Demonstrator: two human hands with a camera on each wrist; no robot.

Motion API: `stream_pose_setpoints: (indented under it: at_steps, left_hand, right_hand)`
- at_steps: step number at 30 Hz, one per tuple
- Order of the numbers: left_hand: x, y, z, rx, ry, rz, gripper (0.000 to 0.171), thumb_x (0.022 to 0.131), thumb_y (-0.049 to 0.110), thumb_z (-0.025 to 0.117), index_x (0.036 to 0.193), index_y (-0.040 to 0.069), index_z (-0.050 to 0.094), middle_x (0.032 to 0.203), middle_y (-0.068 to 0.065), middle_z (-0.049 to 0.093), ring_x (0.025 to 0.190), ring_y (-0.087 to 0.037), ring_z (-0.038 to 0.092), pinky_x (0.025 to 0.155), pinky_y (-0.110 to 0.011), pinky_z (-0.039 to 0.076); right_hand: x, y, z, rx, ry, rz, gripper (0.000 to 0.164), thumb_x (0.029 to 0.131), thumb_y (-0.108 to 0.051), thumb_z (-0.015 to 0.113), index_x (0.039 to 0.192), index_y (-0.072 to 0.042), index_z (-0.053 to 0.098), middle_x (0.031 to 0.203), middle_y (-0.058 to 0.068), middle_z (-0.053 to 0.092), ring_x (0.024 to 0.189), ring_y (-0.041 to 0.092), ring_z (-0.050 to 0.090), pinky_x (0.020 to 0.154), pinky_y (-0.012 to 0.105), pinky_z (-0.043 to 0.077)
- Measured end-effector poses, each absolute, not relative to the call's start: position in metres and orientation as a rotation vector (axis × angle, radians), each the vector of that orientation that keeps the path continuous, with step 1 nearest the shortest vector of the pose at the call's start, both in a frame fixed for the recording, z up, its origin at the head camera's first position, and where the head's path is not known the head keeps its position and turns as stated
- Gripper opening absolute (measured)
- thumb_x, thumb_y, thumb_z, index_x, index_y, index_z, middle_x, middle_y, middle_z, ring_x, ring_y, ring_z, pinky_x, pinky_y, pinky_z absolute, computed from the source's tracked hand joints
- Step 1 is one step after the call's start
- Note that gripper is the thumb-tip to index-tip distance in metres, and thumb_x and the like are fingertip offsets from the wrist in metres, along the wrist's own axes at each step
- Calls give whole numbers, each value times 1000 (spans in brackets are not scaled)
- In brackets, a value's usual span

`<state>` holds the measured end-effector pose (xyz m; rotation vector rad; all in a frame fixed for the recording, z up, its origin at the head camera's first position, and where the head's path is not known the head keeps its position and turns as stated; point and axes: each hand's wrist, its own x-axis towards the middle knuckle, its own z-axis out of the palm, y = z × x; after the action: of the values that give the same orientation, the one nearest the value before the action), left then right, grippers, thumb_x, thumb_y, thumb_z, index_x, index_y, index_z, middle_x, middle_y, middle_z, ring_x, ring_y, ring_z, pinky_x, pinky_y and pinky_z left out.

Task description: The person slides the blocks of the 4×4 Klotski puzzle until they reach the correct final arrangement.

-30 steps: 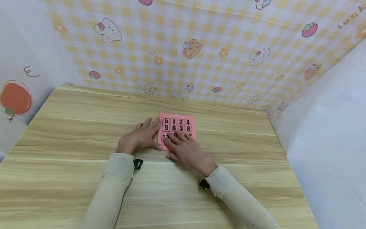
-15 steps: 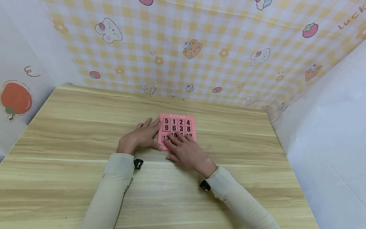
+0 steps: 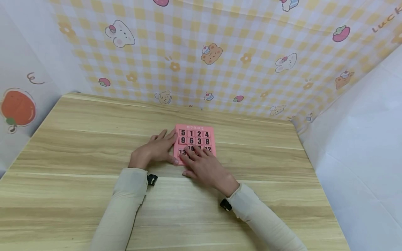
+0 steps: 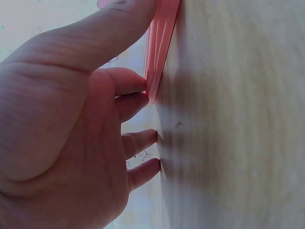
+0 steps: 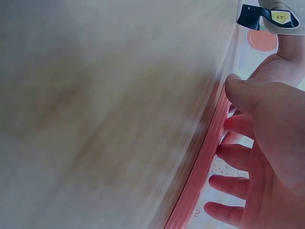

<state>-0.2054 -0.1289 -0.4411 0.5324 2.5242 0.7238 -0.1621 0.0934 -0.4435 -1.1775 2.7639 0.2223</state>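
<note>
A pink number sliding puzzle (image 3: 195, 127) lies flat on the wooden table. Its upper rows read 5, 1, 2, 4 and 9, 6, 3, 8; in the third row 13, 10, 7 and 12 partly show. My left hand (image 3: 155, 149) rests at the left side, fingers spread, thumb by the near corner and forefinger along the edge. Over the lower tiles lies my right hand (image 3: 208, 169), its extended fingertips touching them; the bottom row is hidden beneath. From the left wrist, the puzzle's side (image 4: 161, 43) stands against the thumb and forefinger.
The wooden table (image 3: 267, 164) extends around the puzzle on every side. A yellow-checked cloth (image 3: 188, 52) with cartoon prints hangs behind it, and white sheets (image 3: 364, 132) flank it. Each wrist carries a black strap (image 3: 152, 180).
My right hand has shifted very slightly toward me, and a little more of the third-row numbers shows. The left hand and the puzzle frame stay in place.
</note>
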Motion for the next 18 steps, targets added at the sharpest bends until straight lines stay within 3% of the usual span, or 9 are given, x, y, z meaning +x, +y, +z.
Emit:
stream_pose_setpoints:
  at_steps: [18]
  left_hand:
    - [-205, -129, -441, 537, 2535, 720, 112, 79, 48, 79, 158, 6, 11, 167, -8, -3, 152, -38, -9, 121, -60, 2]
  right_hand:
    - [-158, 95, -444, -1208, 2759, 244, 61, 103, -57, 34, 156, -26, 31, 162, 2, 30, 150, 31, 26, 118, 53, 31]
